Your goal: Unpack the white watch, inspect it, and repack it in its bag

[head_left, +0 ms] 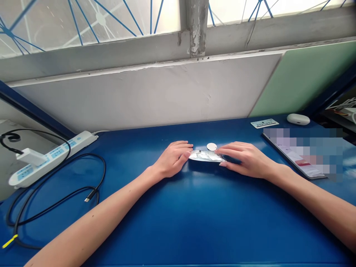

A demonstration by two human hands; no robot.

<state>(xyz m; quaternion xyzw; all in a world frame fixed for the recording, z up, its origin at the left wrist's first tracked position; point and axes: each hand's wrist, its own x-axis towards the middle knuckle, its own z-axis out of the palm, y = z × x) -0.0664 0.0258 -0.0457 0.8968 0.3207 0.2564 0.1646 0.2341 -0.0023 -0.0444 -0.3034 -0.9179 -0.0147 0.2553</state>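
Observation:
A shiny silver foil packet (205, 155) lies crosswise between my two hands, low over the blue tabletop (189, 218). My left hand (174, 158) pinches its left end between thumb and fingers. At the other end, my right hand (241, 157) has its thumb below the packet and its fingertips on top, closed on that corner. A small white round disc (211, 146) sits just behind the packet, near the right fingertips. What the packet contains cannot be seen.
At left, a white power strip (58, 155) holds a plugged-in charger (31, 157), and a black cable (104, 168) loops over the table. At right are a tablet-like device (297, 155), partly blurred, a printed card (264, 123) and a white earbud case (298, 119). A wall (155, 96) borders the back.

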